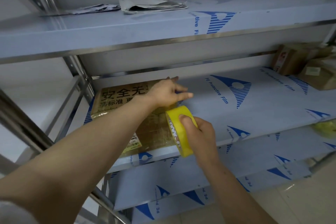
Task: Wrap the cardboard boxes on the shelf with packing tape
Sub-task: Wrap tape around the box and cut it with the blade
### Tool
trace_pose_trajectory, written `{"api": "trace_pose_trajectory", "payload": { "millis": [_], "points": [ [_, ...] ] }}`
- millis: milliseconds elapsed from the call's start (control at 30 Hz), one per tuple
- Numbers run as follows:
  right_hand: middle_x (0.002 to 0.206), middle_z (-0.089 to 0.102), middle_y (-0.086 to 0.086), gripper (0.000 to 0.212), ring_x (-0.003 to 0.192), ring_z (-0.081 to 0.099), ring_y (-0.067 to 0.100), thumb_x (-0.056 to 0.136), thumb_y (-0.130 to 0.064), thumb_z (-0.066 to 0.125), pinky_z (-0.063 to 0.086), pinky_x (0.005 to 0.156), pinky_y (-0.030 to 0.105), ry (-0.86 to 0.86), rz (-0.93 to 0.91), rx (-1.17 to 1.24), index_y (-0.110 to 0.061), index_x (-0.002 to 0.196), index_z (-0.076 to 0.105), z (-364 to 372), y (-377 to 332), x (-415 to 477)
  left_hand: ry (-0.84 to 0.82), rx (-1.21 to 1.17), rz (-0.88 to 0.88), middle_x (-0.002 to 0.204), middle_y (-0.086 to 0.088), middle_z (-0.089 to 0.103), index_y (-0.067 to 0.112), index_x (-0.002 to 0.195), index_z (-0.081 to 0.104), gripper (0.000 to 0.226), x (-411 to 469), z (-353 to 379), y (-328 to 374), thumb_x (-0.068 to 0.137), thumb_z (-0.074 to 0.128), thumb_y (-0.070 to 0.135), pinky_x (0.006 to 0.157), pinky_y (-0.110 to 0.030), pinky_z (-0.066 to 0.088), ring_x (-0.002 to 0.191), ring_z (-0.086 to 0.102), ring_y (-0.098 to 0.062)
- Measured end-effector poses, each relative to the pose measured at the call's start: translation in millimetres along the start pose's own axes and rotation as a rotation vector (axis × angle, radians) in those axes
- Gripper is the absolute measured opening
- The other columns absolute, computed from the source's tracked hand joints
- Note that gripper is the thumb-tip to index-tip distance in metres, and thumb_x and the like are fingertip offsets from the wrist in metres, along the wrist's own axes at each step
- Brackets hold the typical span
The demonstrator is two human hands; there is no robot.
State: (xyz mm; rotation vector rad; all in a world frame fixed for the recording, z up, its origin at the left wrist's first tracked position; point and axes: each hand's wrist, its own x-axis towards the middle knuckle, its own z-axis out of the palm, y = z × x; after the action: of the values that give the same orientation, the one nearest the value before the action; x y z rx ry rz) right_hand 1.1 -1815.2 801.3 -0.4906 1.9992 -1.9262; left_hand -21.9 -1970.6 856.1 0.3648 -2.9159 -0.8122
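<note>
Right hand [201, 138] grips a yellow tape roll [184, 146], thumb on its outer band, at the front edge of the middle shelf [254, 114]. Flat cardboard box [118, 100], glossy with tape, lies on the left part of that shelf. Left hand [166, 92] rests on the box's right side, fingers stretched out, not curled. More brown boxes [309, 71] at the far right. Papers [154, 4] lie on the upper shelf [109, 29].

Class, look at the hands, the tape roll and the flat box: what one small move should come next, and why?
Probably pull the roll away from the box with the right hand, paying out tape. The left hand lies flat on the box's right edge, seemingly pinning it, and the roll sits just beside that edge.
</note>
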Motion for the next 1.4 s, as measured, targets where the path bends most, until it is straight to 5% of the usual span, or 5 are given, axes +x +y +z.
{"api": "trace_pose_trajectory", "payload": {
  "millis": [267, 867, 1067, 1167, 1400],
  "points": [
    [0.045, 0.038, -0.006, 0.051, 0.052, 0.04, 0.017, 0.089, -0.028, 0.06, 0.036, 0.057, 0.028, -0.006, 0.049, 0.016, -0.022, 0.042, 0.043, 3, -2, 2, -0.327, 0.451, -0.388, 0.159, -0.008, -0.01, 0.036, 0.148, -0.018, 0.14, -39, -57, -47, 0.052, 0.08, 0.063, 0.114, -0.054, -0.006, 0.146, -0.013, -0.028],
    [0.062, 0.068, 0.004, 0.008, 0.059, 0.063, 0.019, 0.081, -0.013, 0.065, 0.051, 0.063, 0.032, -0.389, 0.174, 0.069, -0.012, 0.073, 0.064, -16, -71, -18, -0.679, -0.287, -0.348, 0.119, -0.005, 0.067, 0.022, 0.133, 0.052, 0.075, -53, -58, -65, 0.062, 0.079, 0.025, 0.098, -0.045, 0.048, 0.11, 0.063, -0.027],
    [0.062, 0.065, 0.006, 0.022, 0.056, 0.062, 0.02, 0.083, -0.026, 0.072, 0.053, 0.062, 0.032, -0.232, 0.151, 0.09, -0.011, 0.069, 0.062, 31, -67, 35, -0.103, 0.199, -0.344, 0.108, 0.002, 0.071, 0.022, 0.105, 0.073, 0.038, -47, -37, -88, 0.073, 0.078, 0.043, 0.097, -0.036, 0.048, 0.104, 0.063, -0.02],
    [0.064, 0.063, 0.007, 0.034, 0.056, 0.063, 0.02, 0.079, -0.036, 0.075, 0.056, 0.063, 0.033, -0.138, 0.13, 0.056, -0.009, 0.065, 0.059, 49, -67, 63, 0.093, 0.296, -0.326, 0.127, -0.004, 0.061, 0.02, 0.126, 0.06, 0.05, -63, -18, -68, 0.083, 0.066, 0.045, 0.096, -0.038, 0.048, 0.114, 0.057, -0.024],
    [0.071, 0.059, 0.006, 0.031, 0.065, 0.06, 0.022, 0.081, -0.037, 0.071, 0.052, 0.066, 0.033, -0.102, 0.117, -0.024, -0.013, 0.068, 0.055, 67, -53, 94, -0.497, 0.414, -0.326, 0.155, -0.008, -0.026, 0.018, 0.149, -0.019, 0.145, -92, 19, -53, 0.052, 0.072, 0.075, 0.114, -0.054, -0.014, 0.142, -0.026, -0.026]
  ]
}}
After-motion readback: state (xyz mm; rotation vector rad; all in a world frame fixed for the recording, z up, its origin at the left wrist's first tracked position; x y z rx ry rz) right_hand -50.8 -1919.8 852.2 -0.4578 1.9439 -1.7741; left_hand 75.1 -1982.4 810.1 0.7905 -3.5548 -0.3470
